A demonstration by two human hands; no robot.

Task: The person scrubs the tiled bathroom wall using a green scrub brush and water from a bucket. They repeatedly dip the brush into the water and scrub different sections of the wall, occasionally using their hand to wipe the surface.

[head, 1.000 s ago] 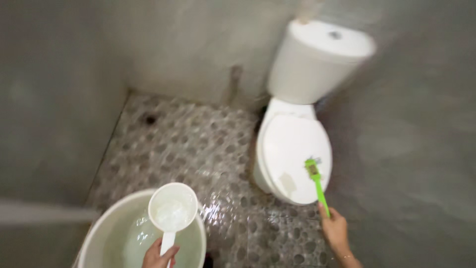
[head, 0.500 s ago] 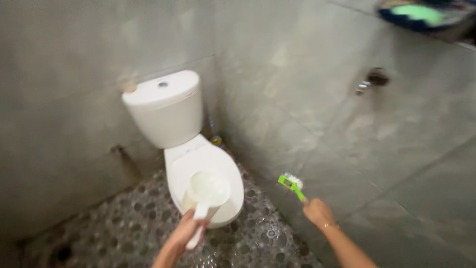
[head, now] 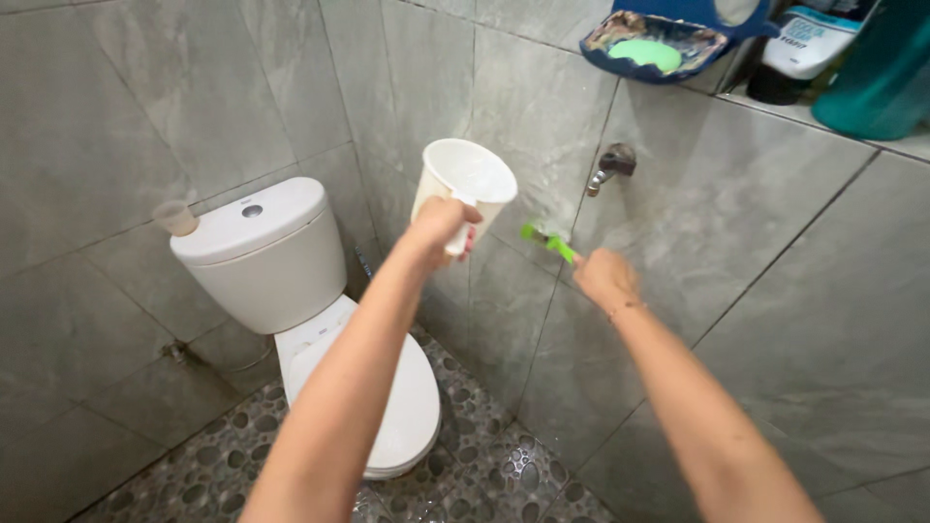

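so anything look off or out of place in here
One small thing: a little cup sits on the back corner of the toilet tank lid, close to the edge. Otherwise nothing stands out; the left hand holds a white scoop, the right hand a green brush.

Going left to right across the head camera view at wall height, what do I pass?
Small translucent cup → white toilet tank → white plastic dipper → green scrub brush → metal wall tap → teal bottle.

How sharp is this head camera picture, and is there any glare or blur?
Head view: mostly sharp, evenly lit; the green brush head in the right hand is slightly smeared; soft sheen on the wall tiles; the white scoop in the left hand is crisp.
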